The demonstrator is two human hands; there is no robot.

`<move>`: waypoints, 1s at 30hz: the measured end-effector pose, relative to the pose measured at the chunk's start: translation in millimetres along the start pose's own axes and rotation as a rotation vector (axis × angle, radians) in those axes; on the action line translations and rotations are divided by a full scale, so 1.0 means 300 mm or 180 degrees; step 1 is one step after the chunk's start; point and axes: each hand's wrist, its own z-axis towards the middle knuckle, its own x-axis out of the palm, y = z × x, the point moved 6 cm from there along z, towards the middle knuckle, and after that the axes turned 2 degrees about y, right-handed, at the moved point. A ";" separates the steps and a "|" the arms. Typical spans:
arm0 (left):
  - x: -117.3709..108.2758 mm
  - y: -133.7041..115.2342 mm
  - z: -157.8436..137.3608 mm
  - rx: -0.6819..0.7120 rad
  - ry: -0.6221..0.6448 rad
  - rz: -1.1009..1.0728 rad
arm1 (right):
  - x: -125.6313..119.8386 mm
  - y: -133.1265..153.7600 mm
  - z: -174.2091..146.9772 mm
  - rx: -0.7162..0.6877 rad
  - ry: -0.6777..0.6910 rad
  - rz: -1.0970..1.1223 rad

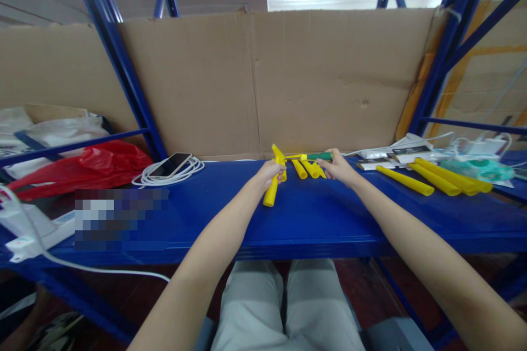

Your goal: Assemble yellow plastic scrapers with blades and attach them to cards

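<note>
My left hand [272,172] is closed around a yellow plastic piece [270,196] with a tube-like lower end and a flared top, held tilted above the blue shelf. In my right hand [336,166] is a screwdriver [317,157] with a green and yellow handle. Its shaft points left and reaches the upper part of the yellow piece; whether the tip sits in a screw is too small to tell. Just behind and between my hands, several yellow tubes [300,169] lie on the shelf, partly hidden by my right fingers.
More yellow tubes [436,178] lie at the right, near small boxes [410,154] and a green plastic bag [477,170]. On the left are a phone [171,164] on a coiled white cable [193,167], a red bag [111,167] and a power strip [45,238]. Cardboard [329,82] walls the back.
</note>
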 end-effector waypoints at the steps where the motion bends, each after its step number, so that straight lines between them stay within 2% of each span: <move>1: -0.001 0.000 0.001 0.0007 -0.0005 -0.0003 | -0.002 0.008 -0.003 -0.0086 0.0003 -0.0041; 4: 0.003 0.001 0.002 0.0018 0.0003 -0.0029 | -0.012 0.024 -0.008 -0.0252 -0.0024 -0.0310; 6: 0.006 0.004 0.003 0.0005 -0.0006 -0.0052 | -0.017 0.021 -0.006 -0.0211 -0.0061 -0.0399; 12: 0.006 0.005 0.003 -0.0007 -0.0006 0.0007 | 0.003 -0.008 0.005 0.0019 0.0028 0.0120; 19: 0.010 -0.001 -0.008 0.0009 -0.0040 -0.0096 | -0.015 -0.011 0.006 -0.0107 -0.0109 -0.0176; 25: 0.016 -0.002 -0.009 -0.0026 0.0018 0.0028 | -0.005 -0.013 0.010 -0.0024 -0.0096 0.0184; 30: 0.017 -0.004 -0.011 -0.0020 0.0037 0.0044 | -0.023 0.006 0.003 -0.0252 -0.0257 -0.0289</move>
